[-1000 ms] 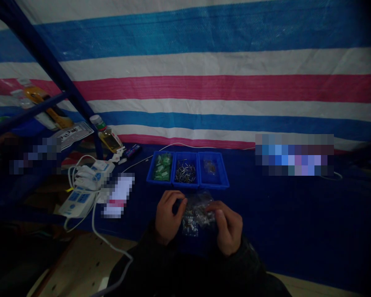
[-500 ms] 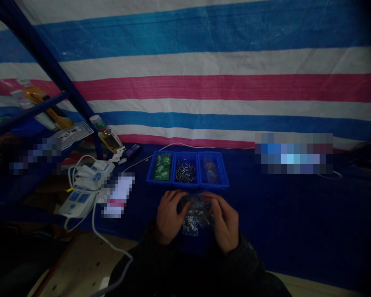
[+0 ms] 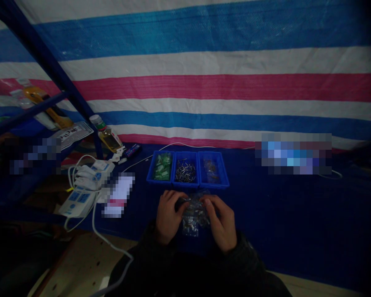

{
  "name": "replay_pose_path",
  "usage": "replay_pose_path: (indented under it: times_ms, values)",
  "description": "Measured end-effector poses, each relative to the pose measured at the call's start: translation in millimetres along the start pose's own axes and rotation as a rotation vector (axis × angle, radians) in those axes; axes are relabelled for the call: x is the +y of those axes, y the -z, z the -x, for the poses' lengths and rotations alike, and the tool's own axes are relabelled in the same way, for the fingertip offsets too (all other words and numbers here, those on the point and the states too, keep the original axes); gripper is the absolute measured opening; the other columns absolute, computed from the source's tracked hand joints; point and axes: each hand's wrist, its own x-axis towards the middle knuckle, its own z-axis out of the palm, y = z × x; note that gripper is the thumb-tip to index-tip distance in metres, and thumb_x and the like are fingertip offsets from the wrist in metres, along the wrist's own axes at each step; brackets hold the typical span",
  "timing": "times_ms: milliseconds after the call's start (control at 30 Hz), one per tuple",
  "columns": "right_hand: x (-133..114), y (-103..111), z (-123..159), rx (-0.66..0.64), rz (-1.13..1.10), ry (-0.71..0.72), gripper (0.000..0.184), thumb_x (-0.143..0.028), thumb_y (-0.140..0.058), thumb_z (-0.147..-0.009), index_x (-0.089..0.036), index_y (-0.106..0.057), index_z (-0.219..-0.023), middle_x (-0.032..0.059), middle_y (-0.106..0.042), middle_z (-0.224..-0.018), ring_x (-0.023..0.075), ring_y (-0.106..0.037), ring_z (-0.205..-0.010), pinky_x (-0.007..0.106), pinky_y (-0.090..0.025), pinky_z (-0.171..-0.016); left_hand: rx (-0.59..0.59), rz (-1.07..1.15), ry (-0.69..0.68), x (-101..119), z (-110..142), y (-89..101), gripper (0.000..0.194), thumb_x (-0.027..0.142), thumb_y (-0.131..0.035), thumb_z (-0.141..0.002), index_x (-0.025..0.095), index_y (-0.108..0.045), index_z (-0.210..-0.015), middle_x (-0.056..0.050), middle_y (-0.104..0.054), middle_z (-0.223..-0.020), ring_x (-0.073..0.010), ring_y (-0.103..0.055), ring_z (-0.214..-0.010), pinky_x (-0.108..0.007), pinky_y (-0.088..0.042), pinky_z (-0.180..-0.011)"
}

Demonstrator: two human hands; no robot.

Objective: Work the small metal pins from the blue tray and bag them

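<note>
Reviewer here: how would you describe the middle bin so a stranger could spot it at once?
Below the striped tarp, a dark blue sheet carries a row of three blue plastic bins. The middle bin holds loose metal pins, while the left bin holds green packets.

Dim, flat light; dark, shadowed corners; wide-angle bowing toward edges.
</note>
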Motion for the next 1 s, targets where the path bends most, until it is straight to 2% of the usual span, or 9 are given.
replay_pose_path:
  times_ms: [267, 400, 533, 633, 767, 933, 1000]
  values:
    - [1.8, -5.4, -1.3, 0.026, 0.015, 0.066, 0.016, -0.033, -0.063, -0.094, -0.022, -0.068, -0.104, 0.0056, -0.070, -0.097, 0.0203, -0.067, -0.084, 0.031, -0.054, -0.069, 0.054, 0.230, -0.024, 2.8, 3.3, 0.1, 0.010, 0.018, -0.070, -0.089, 0.022, -0.071, -0.098, -0.002, -0.070, -0.088, -0.0189, -0.067, -0.087, -0.032, -0.050, -0.083]
    - [3.2, -6.9, -1.8, -0.022, 0.024, 0.088, 0.015, -0.031, -0.062, -0.095, -0.023, -0.068, -0.106, 0.0062, -0.070, -0.100, 0.0201, -0.067, -0.085, 0.032, -0.055, -0.072, 0.097, 0.291, -0.048, 5.1, 4.0, 1.6, 0.007, 0.020, -0.070, -0.089, 0.020, -0.071, -0.096, -0.002, -0.070, -0.086, -0.0176, -0.067, -0.082, -0.030, -0.051, -0.080]
    - [4.4, -8.8, -1.6, -0.103, 0.038, 0.119, 0.014, -0.031, -0.059, -0.097, -0.023, -0.071, -0.100, 0.0057, -0.072, -0.095, 0.0207, -0.068, -0.084, 0.033, -0.056, -0.074, 0.085, 0.319, -0.056, 7.0, 4.4, 2.8, 0.008, 0.023, -0.072, -0.088, 0.020, -0.071, -0.095, -0.002, -0.070, -0.084, -0.0169, -0.067, -0.079, -0.029, -0.052, -0.078]
    - [3.3, -9.2, -1.0, -0.116, 0.039, 0.143, 0.015, -0.029, -0.059, -0.097, -0.023, -0.071, -0.093, 0.0049, -0.072, -0.091, 0.0202, -0.069, -0.083, 0.033, -0.056, -0.076, 0.078, 0.338, -0.065, 7.8, 4.9, 3.2, 0.009, 0.025, -0.072, -0.088, 0.020, -0.071, -0.095, -0.002, -0.071, -0.083, -0.0166, -0.067, -0.078, -0.029, -0.053, -0.078]
    - [-0.4, -7.4, 0.4, -0.090, 0.034, 0.158, 0.015, -0.026, -0.057, -0.098, -0.022, -0.070, -0.091, 0.0052, -0.072, -0.087, 0.0201, -0.069, -0.082, 0.032, -0.055, -0.073, 0.068, 0.358, -0.066, 8.1, 5.6, 3.5, 0.012, 0.023, -0.073, -0.087, 0.019, -0.071, -0.099, -0.002, -0.072, -0.084, -0.0167, -0.068, -0.079, -0.028, -0.053, -0.079]
    - [-3.2, -5.3, 1.2, 0.013, 0.027, 0.159, 0.013, -0.025, -0.058, -0.097, -0.022, -0.068, -0.091, 0.0056, -0.070, -0.087, 0.0201, -0.067, -0.080, 0.033, -0.053, -0.072, 0.026, 0.358, -0.025, 6.9, 5.2, 3.3, 0.025, 0.022, -0.069, -0.089, 0.021, -0.069, -0.114, -0.003, -0.074, -0.094, -0.0180, -0.069, -0.086, -0.029, -0.054, -0.083]
    - [-3.3, -5.2, 1.1, 0.023, 0.022, 0.154, 0.013, -0.025, -0.058, -0.097, -0.022, -0.068, -0.091, 0.0051, -0.069, -0.086, 0.0193, -0.066, -0.078, 0.032, -0.052, -0.070, 0.013, 0.358, -0.010, 6.8, 4.7, 3.2, 0.018, 0.023, -0.069, -0.090, 0.019, -0.070, -0.108, -0.004, -0.075, -0.094, -0.0182, -0.070, -0.086, -0.029, -0.054, -0.083]
